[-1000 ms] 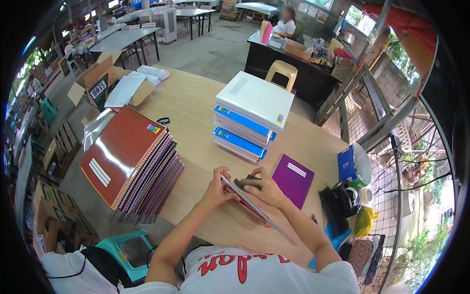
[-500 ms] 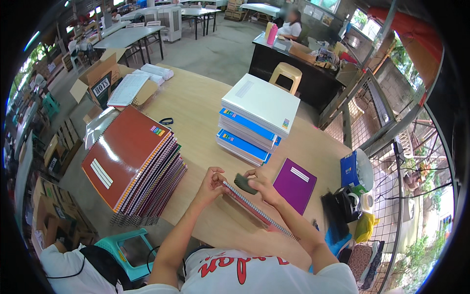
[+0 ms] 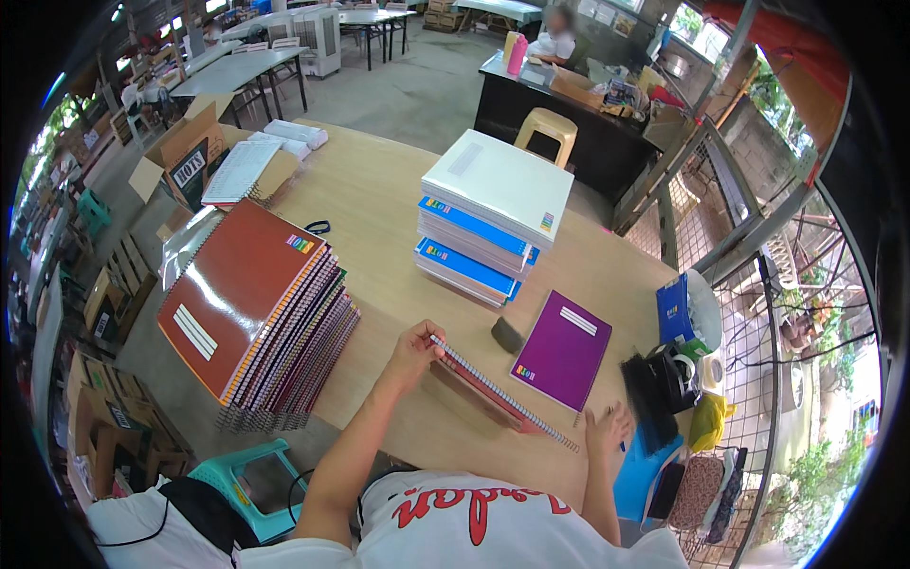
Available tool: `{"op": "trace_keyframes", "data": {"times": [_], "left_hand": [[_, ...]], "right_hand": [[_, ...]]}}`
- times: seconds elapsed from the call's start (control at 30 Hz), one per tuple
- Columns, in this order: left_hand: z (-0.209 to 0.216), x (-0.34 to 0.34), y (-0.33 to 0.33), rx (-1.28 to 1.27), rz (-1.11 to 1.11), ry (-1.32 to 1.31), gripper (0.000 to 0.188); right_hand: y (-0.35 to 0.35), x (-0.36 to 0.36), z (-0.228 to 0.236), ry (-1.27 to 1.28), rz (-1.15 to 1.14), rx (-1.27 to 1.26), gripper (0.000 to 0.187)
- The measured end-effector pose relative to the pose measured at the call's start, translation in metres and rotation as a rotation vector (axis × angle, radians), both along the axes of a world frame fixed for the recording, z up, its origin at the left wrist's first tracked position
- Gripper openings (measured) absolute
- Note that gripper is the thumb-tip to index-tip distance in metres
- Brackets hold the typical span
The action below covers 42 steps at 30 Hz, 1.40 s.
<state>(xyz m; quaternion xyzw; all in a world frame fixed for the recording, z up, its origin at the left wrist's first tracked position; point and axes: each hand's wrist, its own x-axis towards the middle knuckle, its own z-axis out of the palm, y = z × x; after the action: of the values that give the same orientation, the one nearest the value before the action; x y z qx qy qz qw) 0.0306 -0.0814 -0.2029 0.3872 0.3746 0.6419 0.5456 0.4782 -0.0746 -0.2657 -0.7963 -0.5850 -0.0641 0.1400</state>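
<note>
My left hand (image 3: 414,355) pinches the far end of a spiral notebook (image 3: 500,398), which stands on edge with its wire coil upward and a reddish cover facing me. At the table's right side, my right hand (image 3: 607,430) is empty, fingers apart and reaching down to the tabletop. A small dark-blue item (image 3: 623,446) shows beside its fingers, too small to identify. Just past the held notebook lies a dark grey-green pad (image 3: 506,334). Next to it a purple notebook (image 3: 561,349) lies flat.
A tall stack of spiral notebooks (image 3: 242,299) stands left. White and blue notebooks (image 3: 498,185) are piled at the back. Dark-handled scissors (image 3: 318,228) and an open carton (image 3: 190,161) lie beyond. Tape rolls (image 3: 684,375) and a yellow bag (image 3: 711,422) crowd the right edge.
My right hand has let go of the grey-green pad, now on the table, and moved right and nearer me. My left hand still holds the notebook.
</note>
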Motion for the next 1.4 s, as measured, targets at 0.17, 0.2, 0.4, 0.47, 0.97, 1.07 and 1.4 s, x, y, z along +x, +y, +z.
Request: {"op": "trace_keyframes", "data": {"times": [0.17,0.2,0.4,0.47,0.97,1.07,1.4], "left_hand": [[0.009,0.001,0.002,0.001,-0.017,-0.044,0.032],[0.011,0.000,0.002,-0.023,-0.021,-0.052,0.029],[0.021,0.001,-0.001,0.004,-0.035,-0.084,0.032],[0.023,0.007,0.004,0.044,-0.040,-0.105,0.036],[0.019,0.006,0.008,-0.024,-0.027,-0.154,0.054],[0.019,0.007,0.008,0.002,-0.024,-0.169,0.055],[0.017,0.020,0.006,0.043,0.131,-0.197,0.067]], "right_hand": [[-0.049,0.038,-0.006,-0.089,0.117,-0.157,0.064],[-0.051,0.037,-0.002,-0.066,0.119,-0.158,0.061],[-0.034,0.006,0.046,0.059,0.319,0.196,0.042],[0.001,-0.031,0.100,0.350,0.538,0.347,0.032],[0.079,-0.277,0.261,-0.629,1.718,0.480,0.016],[0.082,-0.281,0.256,-0.680,1.763,0.516,0.012],[0.073,-0.239,0.220,0.144,1.279,-0.226,0.036]]}}
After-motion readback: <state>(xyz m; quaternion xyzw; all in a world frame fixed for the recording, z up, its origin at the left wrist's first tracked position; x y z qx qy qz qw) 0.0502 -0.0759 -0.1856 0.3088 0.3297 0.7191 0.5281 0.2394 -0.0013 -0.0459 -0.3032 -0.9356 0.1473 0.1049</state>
